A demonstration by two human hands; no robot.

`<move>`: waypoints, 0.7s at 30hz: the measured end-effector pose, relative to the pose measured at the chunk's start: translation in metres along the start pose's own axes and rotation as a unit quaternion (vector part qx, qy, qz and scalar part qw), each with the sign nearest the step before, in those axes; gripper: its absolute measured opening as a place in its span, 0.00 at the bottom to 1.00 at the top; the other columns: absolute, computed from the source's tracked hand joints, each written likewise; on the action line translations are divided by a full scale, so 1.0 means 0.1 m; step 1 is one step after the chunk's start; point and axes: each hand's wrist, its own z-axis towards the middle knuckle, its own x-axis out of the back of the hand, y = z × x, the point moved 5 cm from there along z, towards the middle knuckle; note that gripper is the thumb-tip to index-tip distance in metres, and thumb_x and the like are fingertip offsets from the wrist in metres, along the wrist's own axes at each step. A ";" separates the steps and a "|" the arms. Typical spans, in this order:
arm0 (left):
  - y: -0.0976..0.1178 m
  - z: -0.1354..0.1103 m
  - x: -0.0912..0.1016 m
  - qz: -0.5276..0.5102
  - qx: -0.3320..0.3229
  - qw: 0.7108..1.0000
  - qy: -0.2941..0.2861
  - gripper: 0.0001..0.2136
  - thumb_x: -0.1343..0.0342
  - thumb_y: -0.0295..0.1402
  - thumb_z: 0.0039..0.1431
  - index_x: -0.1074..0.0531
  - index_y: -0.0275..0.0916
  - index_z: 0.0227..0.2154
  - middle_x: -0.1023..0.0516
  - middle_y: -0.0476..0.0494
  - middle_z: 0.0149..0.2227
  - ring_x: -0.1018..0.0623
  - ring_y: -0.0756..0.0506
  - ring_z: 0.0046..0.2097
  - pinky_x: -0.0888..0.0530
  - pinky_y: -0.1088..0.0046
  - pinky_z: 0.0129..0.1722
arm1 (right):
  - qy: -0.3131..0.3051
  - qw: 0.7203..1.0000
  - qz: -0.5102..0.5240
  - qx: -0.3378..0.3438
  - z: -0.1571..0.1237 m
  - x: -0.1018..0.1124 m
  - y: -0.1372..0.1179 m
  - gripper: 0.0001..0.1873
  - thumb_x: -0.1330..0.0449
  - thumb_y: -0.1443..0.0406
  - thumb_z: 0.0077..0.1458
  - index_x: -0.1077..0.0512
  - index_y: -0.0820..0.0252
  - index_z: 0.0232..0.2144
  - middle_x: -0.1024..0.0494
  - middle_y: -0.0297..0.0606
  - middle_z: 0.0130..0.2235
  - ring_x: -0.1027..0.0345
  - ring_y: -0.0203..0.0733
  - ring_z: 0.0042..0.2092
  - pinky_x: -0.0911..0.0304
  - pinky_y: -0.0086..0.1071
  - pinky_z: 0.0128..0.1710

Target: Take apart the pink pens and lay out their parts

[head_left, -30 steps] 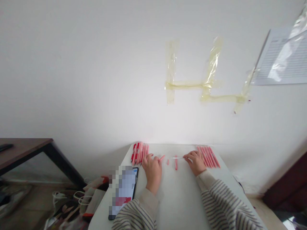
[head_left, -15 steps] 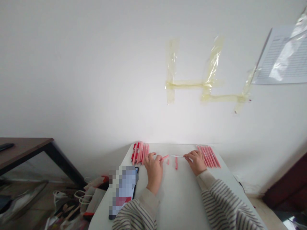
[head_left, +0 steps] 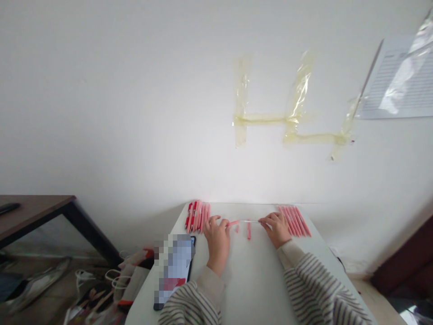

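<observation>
Between the thumb and fingers of my left hand (head_left: 217, 232) is a short pink pen barrel (head_left: 233, 223), pointing right. My right hand (head_left: 276, 228) pinches the end of a thin whitish pen refill (head_left: 250, 221), which lies level in line with the barrel. The refill's left end meets the barrel's open end; whether it is inside I cannot tell. A small pink pen tip piece (head_left: 237, 229) and a longer pink pen part (head_left: 249, 231) lie on the white table (head_left: 252, 280) below. Beside my right hand is a row of pink pens (head_left: 297, 221).
Pink and red pens (head_left: 197, 216) lie in a row at the table's back left. A phone (head_left: 174, 273) with a blurred screen rests at the left edge. A wall (head_left: 152, 113) stands behind, and a brown desk (head_left: 37, 212) is off to the left.
The refill's left end and the barrel's mouth have come together, closing the small gap between them. The barrel has tilted to lie flatter. Both hands are nearly in the same place.
</observation>
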 end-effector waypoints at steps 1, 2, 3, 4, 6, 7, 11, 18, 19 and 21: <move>0.00 0.00 0.00 0.000 0.001 1.000 0.000 0.05 0.41 0.32 0.59 0.21 0.47 0.35 0.30 0.43 0.50 0.34 0.38 0.55 0.35 0.56 0.56 | -0.001 1.000 -0.002 0.003 0.00 -0.01 0.01 0.11 0.41 0.61 0.63 0.18 0.43 0.40 0.21 0.37 0.39 0.37 0.49 0.49 0.45 0.44 0.51; 0.00 0.00 0.00 0.000 0.003 1.000 -0.001 0.05 0.41 0.32 0.59 0.21 0.47 0.35 0.30 0.43 0.50 0.34 0.38 0.55 0.35 0.56 0.56 | -0.001 1.000 -0.003 0.005 0.00 -0.01 0.01 0.11 0.41 0.61 0.63 0.18 0.43 0.40 0.21 0.37 0.39 0.37 0.49 0.49 0.45 0.45 0.51; -0.01 0.00 -0.01 0.001 0.004 1.000 -0.002 0.06 0.41 0.32 0.59 0.21 0.47 0.35 0.30 0.43 0.51 0.34 0.38 0.55 0.35 0.56 0.56 | -0.001 1.000 -0.004 0.006 0.00 -0.01 0.02 0.11 0.41 0.61 0.63 0.18 0.43 0.40 0.21 0.37 0.39 0.37 0.49 0.49 0.45 0.45 0.51; -0.01 0.00 -0.01 0.000 0.005 1.000 -0.002 0.06 0.41 0.32 0.59 0.21 0.48 0.35 0.30 0.43 0.51 0.34 0.38 0.55 0.35 0.55 0.56 | -0.001 1.000 -0.005 0.007 0.00 -0.01 0.02 0.11 0.41 0.61 0.63 0.18 0.42 0.40 0.21 0.37 0.39 0.37 0.50 0.49 0.45 0.45 0.51; -0.01 0.00 -0.03 -0.002 0.004 1.000 -0.001 0.06 0.42 0.31 0.59 0.21 0.48 0.36 0.30 0.43 0.51 0.34 0.38 0.55 0.35 0.55 0.56 | -0.001 1.000 -0.005 0.009 0.00 -0.01 0.01 0.11 0.41 0.61 0.63 0.18 0.42 0.40 0.21 0.38 0.39 0.38 0.50 0.49 0.46 0.44 0.51; -0.02 0.00 -0.03 -0.003 0.003 1.000 0.000 0.06 0.42 0.31 0.59 0.21 0.47 0.36 0.30 0.43 0.50 0.35 0.38 0.55 0.35 0.54 0.57 | -0.002 1.000 -0.006 0.009 0.00 -0.01 0.01 0.11 0.41 0.61 0.63 0.18 0.42 0.40 0.21 0.38 0.39 0.38 0.49 0.49 0.46 0.44 0.51; -0.03 0.00 -0.06 -0.009 -0.004 1.000 0.006 0.07 0.43 0.31 0.60 0.20 0.47 0.36 0.30 0.43 0.50 0.35 0.38 0.55 0.35 0.53 0.58 | -0.008 1.000 -0.011 0.011 0.00 -0.02 0.00 0.10 0.40 0.61 0.63 0.18 0.42 0.40 0.21 0.37 0.39 0.37 0.49 0.50 0.46 0.44 0.51; -0.03 0.00 -0.10 -0.030 -0.015 0.999 0.012 0.06 0.42 0.31 0.59 0.20 0.47 0.36 0.30 0.43 0.50 0.34 0.38 0.56 0.34 0.52 0.58 | -0.001 1.000 -0.008 0.026 0.00 -0.02 -0.04 0.10 0.40 0.62 0.63 0.18 0.43 0.41 0.21 0.37 0.40 0.38 0.49 0.51 0.45 0.43 0.51; -0.03 0.00 -0.11 -0.035 -0.017 0.999 0.013 0.06 0.42 0.31 0.59 0.20 0.47 0.36 0.30 0.43 0.50 0.34 0.38 0.56 0.34 0.52 0.58 | 0.002 1.000 -0.007 0.030 0.00 -0.01 -0.05 0.10 0.40 0.62 0.63 0.18 0.43 0.41 0.21 0.37 0.40 0.38 0.49 0.51 0.45 0.43 0.51; -0.03 -0.01 -0.12 -0.042 -0.021 0.999 0.014 0.06 0.41 0.32 0.59 0.20 0.47 0.36 0.30 0.43 0.49 0.33 0.38 0.56 0.33 0.51 0.58 | 0.009 0.999 -0.004 0.039 0.01 0.01 -0.07 0.10 0.40 0.62 0.64 0.18 0.43 0.41 0.21 0.37 0.40 0.38 0.49 0.50 0.45 0.42 0.51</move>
